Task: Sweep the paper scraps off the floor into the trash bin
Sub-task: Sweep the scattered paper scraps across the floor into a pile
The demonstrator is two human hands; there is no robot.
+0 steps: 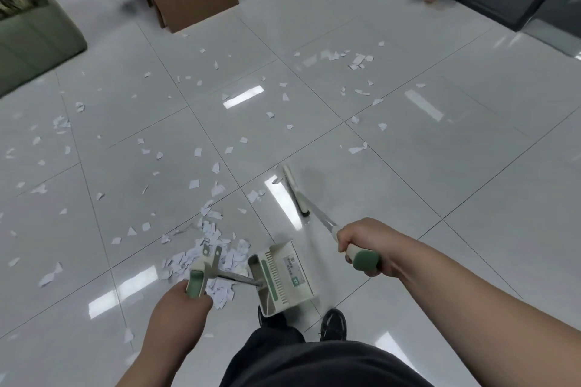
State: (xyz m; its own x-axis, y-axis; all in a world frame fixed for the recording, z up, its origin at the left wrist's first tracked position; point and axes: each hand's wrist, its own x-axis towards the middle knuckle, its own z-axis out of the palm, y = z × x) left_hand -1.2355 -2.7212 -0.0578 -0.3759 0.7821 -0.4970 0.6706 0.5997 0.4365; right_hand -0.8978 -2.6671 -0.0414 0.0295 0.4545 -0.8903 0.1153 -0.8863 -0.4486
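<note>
Grey tiled floor point(440, 151); white paper scraps point(188, 258) heaped beside a cream-and-green plastic dustpan point(283, 273) for scooping. Left hand point(182, 302) wraps fingers round its handle point(195, 284), right hand point(358, 245) round a matching broom point(294, 188).

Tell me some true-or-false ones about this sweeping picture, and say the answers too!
1. The right hand grips the broom by its handle. True.
2. The dustpan is full of paper. False: no scraps show in it; the pile of scraps lies on the floor beside it.
3. The left hand holds the dustpan's handle. True.
4. The floor is swept clean. False: scraps lie scattered over many tiles.
</note>
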